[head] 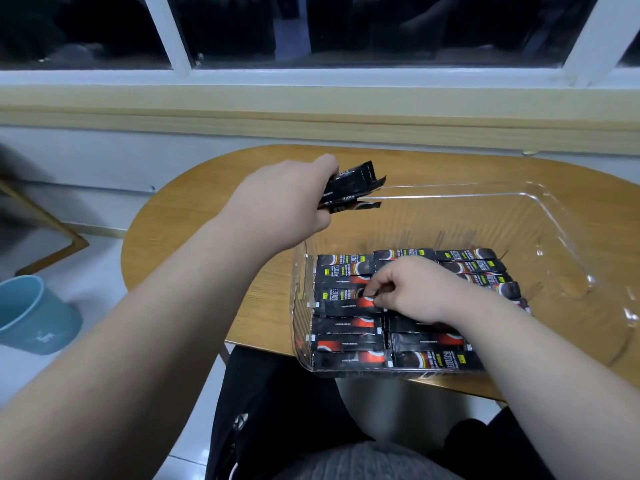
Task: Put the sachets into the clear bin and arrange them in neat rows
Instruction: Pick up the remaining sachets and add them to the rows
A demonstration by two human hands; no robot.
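A grey top [363, 460] and dark trousers [277, 410] sit lowest in view, under two bare forearms that reach forward to the clear bin [554, 216].

The right hand [412, 289] is down inside the bin, over its middle, knuckles up. Its thumb and forefinger are curled and pinch the right end of one black-and-red sachet [346, 306], which lies flat and crosswise on the layer below it. The left hand [287, 199] is raised above the bin's far left corner, fingers closed round a loose bunch of sachets [353, 187] whose free ends fan out to the right over the bin's far rim.

The packed sachets [349, 341] lie flat on the bin's floor, all crosswise. One column runs along the left wall from the near wall towards the far side, a second sits just to its right, partly hidden by the right hand and wrist, and a third shows further right in the far half. Some show a cup picture with yellow marks, others a plain black side with a red patch.

The bin stands on a rounded wooden table [194, 216], its near wall at the table's near edge. Left of the bin and lower, on the pale floor, stands a blue bucket [34, 313]. Beyond the bin run a pale sill [311, 109] and a white-framed window [381, 26] with dark panes.
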